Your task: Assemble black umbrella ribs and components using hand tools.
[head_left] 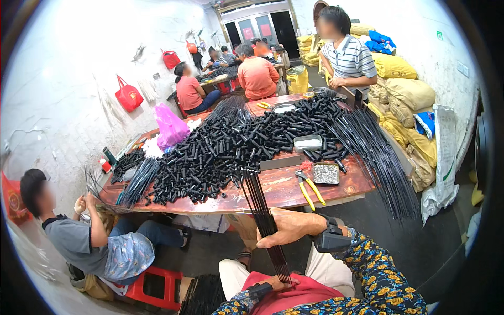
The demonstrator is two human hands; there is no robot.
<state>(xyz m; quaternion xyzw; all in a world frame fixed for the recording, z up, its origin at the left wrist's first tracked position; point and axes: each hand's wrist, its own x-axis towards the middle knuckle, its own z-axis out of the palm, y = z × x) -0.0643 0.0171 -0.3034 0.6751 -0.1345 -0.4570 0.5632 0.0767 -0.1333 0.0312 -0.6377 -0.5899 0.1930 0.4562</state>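
A bundle of thin black rods slants up from my lap to the table's near edge. My right hand is closed around its middle. Low over my lap, my left hand is closed at the bundle's lower end, its fingers partly hidden. Beyond the upper rod ends lies a big heap of short black tubular pieces. To the right of the rods are pliers with yellow handles, a tray of small metal parts and a flat metal bar.
The reddish wooden table also carries a clear container, a pink plastic bag and long black rods overhanging its right edge. A co-worker sits on a red stool at left; another stands behind the table. Yellow sacks line the right wall.
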